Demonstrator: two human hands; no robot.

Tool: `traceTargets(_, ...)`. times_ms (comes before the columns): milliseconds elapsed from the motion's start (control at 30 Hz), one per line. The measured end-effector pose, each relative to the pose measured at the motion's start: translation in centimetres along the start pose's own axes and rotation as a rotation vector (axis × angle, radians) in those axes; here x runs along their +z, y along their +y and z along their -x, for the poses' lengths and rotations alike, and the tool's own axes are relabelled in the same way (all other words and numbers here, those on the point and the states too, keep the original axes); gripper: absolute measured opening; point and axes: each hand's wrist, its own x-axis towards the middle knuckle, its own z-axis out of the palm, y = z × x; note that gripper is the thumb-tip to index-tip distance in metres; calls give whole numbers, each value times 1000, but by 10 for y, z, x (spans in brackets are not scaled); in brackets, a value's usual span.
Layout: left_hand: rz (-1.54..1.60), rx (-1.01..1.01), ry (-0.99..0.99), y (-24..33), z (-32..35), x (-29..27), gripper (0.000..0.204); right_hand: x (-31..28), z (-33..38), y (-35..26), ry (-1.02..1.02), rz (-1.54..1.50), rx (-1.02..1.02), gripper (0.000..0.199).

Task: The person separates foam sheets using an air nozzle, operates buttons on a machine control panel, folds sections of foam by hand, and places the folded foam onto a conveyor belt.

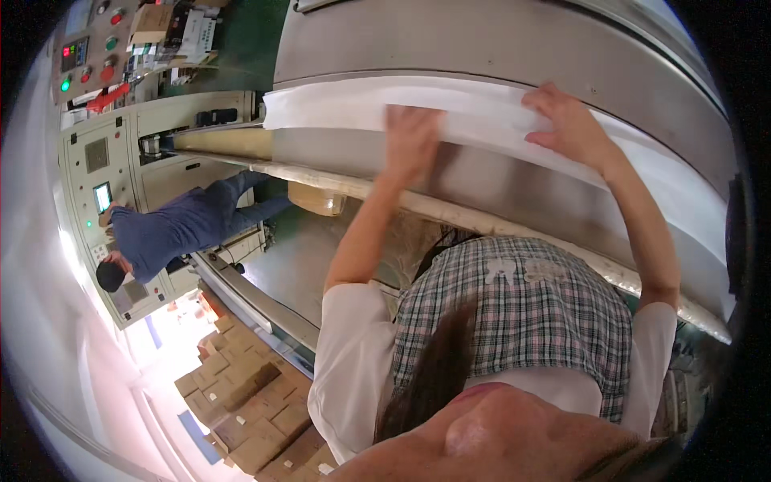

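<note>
Honestly, that long white sheet point(482, 120) looks like the light, floppy kind, so I'd guess it creases easily and might slide on smooth metal. It lies lengthwise along the machine, between the big grey metal panel point(450, 40) and the pale wrapped rail point(385, 187) by the person's waist. For grabbing it, I'd go for the long edges, two spots well apart, no hard pinching. The right hand point(566, 124) has its fingers loosely spread at the upper edge, thumb apart, not clenched on anything. The left hand point(414, 140) is over the sheet but motion-blurred, so I can't tell if those fingers are grasping or just resting. Can't say if it's paper, film or cloth either; its right end gets murky near the dark rim, and its underside is hidden.
</note>
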Motion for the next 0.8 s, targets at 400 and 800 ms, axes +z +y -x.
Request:
traceTargets(400,-592,-240,78,-401,146,-123,29,61,-42,-82,82,303,-118,13)
traceTargets(800,50,23,89,-123,-53,-45,27,78,-24,-81,129,473,28,22)
